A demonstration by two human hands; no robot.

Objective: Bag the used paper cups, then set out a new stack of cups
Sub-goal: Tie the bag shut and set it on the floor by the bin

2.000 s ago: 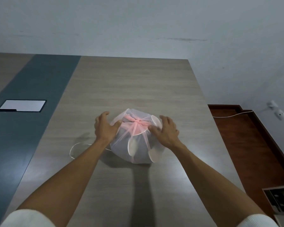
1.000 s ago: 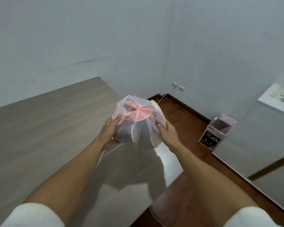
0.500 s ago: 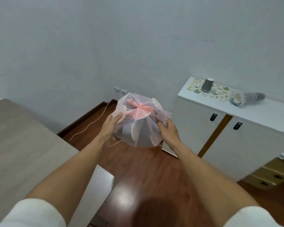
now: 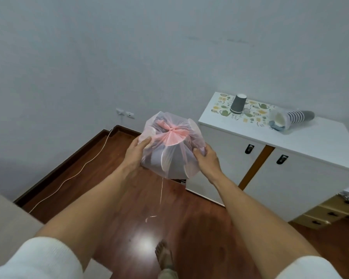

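While a bare foot (image 4: pixel 164 256) stands on the glossy red-brown wooden floor (image 4: pixel 199 228) at the bottom of the view, two forearms in pushed-up white sleeves (image 4: pixel 34 258) reach forward. A pale corner of the table (image 4: pixel 6 220) shows at lower left. Out in front, held in the air above the floor, is the tied bag (image 4: pixel 172 147), thin pinkish-white plastic knotted at the top into a pink bow, with the rims and grey sides of paper cups (image 4: pixel 170 158) showing through. The left hand (image 4: pixel 135 153) presses against its left side, fingers wrapped onto the plastic, thumb up near the knot. The right hand (image 4: pixel 207 158) clasps the right side the same way, fingers curled into the bag. A thin pale string (image 4: pixel 161 190) dangles from under the bag towards the floor.

Beyond the bag, to the right, a white cabinet (image 4: pixel 302 178) stands against the wall, with two doors and dark handles. On its top lies a patterned mat (image 4: pixel 252 113); a single grey cup (image 4: pixel 238 104) sits upside down on it, and just to the right a stack of grey cups (image 4: pixel 292 117) lies on its side in clear wrapping. Further left, a white cord (image 4: pixel 73 174) trails across the floor up to a wall socket (image 4: pixel 125 113) on the plain grey-white wall (image 4: pixel 109 57).
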